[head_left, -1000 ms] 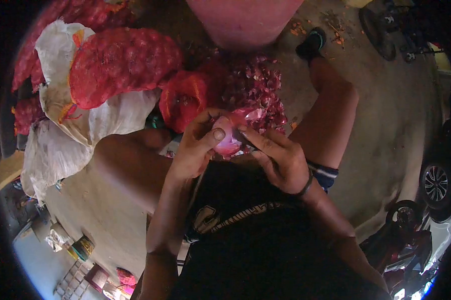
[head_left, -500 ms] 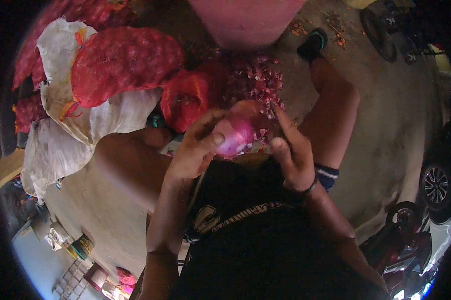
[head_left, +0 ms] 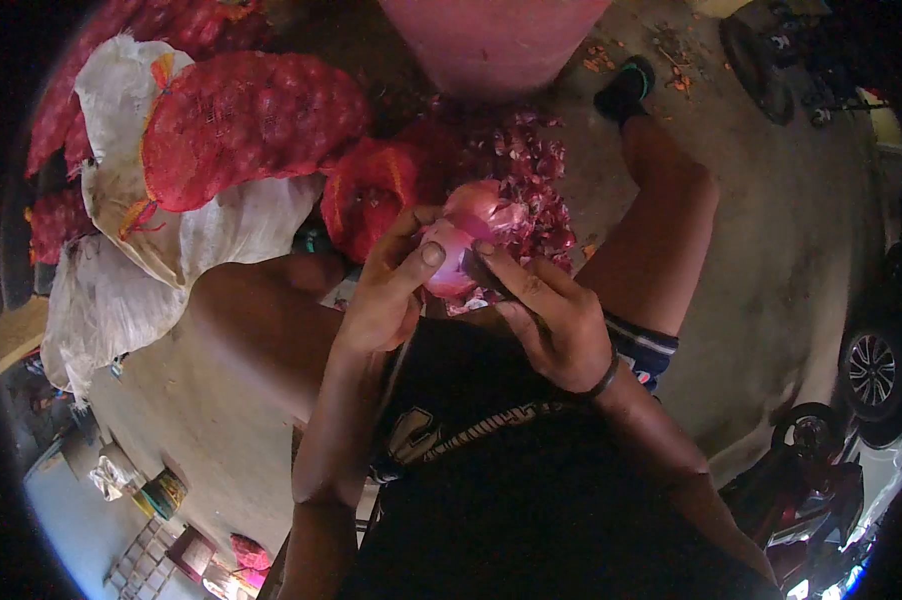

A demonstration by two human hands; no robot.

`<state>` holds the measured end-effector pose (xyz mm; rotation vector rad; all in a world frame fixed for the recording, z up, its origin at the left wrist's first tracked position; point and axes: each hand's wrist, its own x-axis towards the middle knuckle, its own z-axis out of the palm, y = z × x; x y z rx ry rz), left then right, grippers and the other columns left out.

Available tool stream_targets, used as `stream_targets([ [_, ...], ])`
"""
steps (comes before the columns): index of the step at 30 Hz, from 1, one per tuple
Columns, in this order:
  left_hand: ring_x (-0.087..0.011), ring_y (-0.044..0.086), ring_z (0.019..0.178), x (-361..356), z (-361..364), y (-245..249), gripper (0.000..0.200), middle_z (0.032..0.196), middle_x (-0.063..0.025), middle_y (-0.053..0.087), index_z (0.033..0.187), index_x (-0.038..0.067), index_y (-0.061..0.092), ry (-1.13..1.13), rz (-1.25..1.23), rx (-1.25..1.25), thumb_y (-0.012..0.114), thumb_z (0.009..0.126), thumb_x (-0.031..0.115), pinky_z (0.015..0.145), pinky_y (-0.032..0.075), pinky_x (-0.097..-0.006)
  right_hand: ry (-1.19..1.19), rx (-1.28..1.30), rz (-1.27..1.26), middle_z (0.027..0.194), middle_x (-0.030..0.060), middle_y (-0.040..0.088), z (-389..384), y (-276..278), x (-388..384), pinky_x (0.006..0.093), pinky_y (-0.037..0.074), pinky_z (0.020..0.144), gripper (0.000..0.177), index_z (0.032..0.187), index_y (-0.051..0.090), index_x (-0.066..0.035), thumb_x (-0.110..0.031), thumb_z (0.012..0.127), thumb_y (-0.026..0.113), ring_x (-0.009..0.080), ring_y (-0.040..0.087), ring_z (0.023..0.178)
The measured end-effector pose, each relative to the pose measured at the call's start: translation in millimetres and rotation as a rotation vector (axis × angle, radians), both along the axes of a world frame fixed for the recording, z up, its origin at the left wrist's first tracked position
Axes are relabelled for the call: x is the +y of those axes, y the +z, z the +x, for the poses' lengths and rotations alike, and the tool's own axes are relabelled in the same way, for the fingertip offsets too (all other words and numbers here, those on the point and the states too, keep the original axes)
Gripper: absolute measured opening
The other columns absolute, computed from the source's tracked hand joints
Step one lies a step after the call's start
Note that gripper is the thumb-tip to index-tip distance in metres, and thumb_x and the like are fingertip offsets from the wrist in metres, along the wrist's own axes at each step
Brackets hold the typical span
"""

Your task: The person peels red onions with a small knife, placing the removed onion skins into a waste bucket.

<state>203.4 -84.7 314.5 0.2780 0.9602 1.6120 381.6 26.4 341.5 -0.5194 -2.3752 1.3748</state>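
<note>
My left hand (head_left: 396, 285) is wrapped round a pink-purple onion (head_left: 449, 262), thumb on top. My right hand (head_left: 556, 320) reaches it from the right, its fingertips on the onion's right side; a small dark thing shows at those fingertips, too unclear to name. Just beyond the held onion is another pale pink onion (head_left: 474, 203); whether a hand touches it cannot be made out. Loose reddish onion skins (head_left: 539, 180) lie on the floor behind and right of the hands. An open red mesh bag (head_left: 366, 200) is left of them.
A full red mesh sack of onions (head_left: 256, 130) lies on white sacks (head_left: 111, 310) at the left. A large pink tub (head_left: 491, 45) stands at the top. Bare legs flank the hands. A vehicle wheel (head_left: 873, 370) and a motorbike (head_left: 806, 480) are at the right.
My right hand has moved left and come onto the onion, its fingers now bent closer together. My left hand still holds the onion, which has turned slightly.
</note>
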Motion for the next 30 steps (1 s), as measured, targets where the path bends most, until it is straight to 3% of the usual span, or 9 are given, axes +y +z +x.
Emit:
stream_targets([
  [9, -0.0187, 0.058, 0.112, 1, -2, 2, 0.055, 0.118, -0.0083, 0.06, 0.126, 0.003, 0.051, -0.028, 0.016, 0.012, 0.075, 0.084, 0.028, 0.097, 0.046, -0.0345, -0.052, 0.161, -0.202, 0.115, 0.0215, 0.064, 3, -3, 5, 0.0359, 0.048, 0.088, 0.039, 0.132, 0.053, 0.004, -0.003, 0.094, 0.053, 0.0291, 0.063, 0.093],
  [13, -0.0194, 0.057, 0.112, 0, -3, 5, 0.056, 0.12, -0.0088, 0.06, 0.126, 0.003, 0.051, -0.046, 0.019, 0.013, 0.077, 0.082, 0.027, 0.098, 0.046, -0.0348, -0.1, 0.088, -0.539, 0.125, 0.0221, 0.06, 8, -1, 0, 0.0344, 0.043, 0.098, 0.04, 0.134, 0.05, 0.006, -0.006, 0.096, 0.052, 0.0291, 0.06, 0.112],
  [17, -0.0196, 0.056, 0.115, 2, -3, 7, 0.056, 0.122, -0.0093, 0.059, 0.126, 0.004, 0.051, -0.028, 0.03, -0.019, 0.078, 0.081, 0.023, 0.098, 0.046, -0.0349, -0.05, 0.098, -0.57, 0.135, 0.0225, 0.054, 8, 3, 1, 0.0329, 0.035, 0.107, 0.042, 0.137, 0.047, 0.006, -0.008, 0.097, 0.052, 0.0302, 0.049, 0.13],
  [19, -0.0194, 0.055, 0.116, 3, -2, 7, 0.057, 0.123, -0.0093, 0.058, 0.127, 0.004, 0.05, -0.041, 0.037, -0.027, 0.079, 0.079, 0.019, 0.098, 0.046, -0.0349, -0.01, 0.106, -0.498, 0.135, 0.022, 0.054, 6, 5, 2, 0.0327, 0.036, 0.106, 0.042, 0.137, 0.047, 0.006, -0.008, 0.097, 0.051, 0.0295, 0.05, 0.129],
  [24, -0.0181, 0.055, 0.116, 7, 3, 10, 0.062, 0.124, -0.0082, 0.057, 0.129, 0.006, 0.049, -0.021, 0.056, 0.048, 0.081, 0.075, 0.009, 0.098, 0.046, -0.0335, 0.033, 0.056, -0.391, 0.118, 0.0185, 0.064, 3, 3, 11, 0.0325, 0.047, 0.09, 0.037, 0.131, 0.054, 0.005, -0.008, 0.097, 0.052, 0.0234, 0.063, 0.099],
  [27, -0.0172, 0.055, 0.115, 8, 4, 6, 0.064, 0.125, -0.0073, 0.056, 0.129, 0.006, 0.048, 0.002, 0.063, 0.13, 0.081, 0.074, 0.005, 0.096, 0.047, -0.0318, -0.109, 0.087, -0.569, 0.105, 0.0172, 0.066, -1, 1, 1, 0.0321, 0.048, 0.08, 0.034, 0.128, 0.057, 0.004, -0.007, 0.097, 0.052, 0.021, 0.062, 0.083],
  [30, -0.0167, 0.054, 0.116, 7, 2, 6, 0.065, 0.126, -0.0069, 0.055, 0.128, 0.006, 0.048, -0.024, 0.024, 0.095, 0.082, 0.072, 0.003, 0.095, 0.047, -0.0312, -0.18, 0.162, -0.457, 0.102, 0.0168, 0.067, -5, -9, -4, 0.0316, 0.048, 0.081, 0.033, 0.128, 0.057, 0.003, -0.007, 0.097, 0.052, 0.0209, 0.062, 0.084],
])
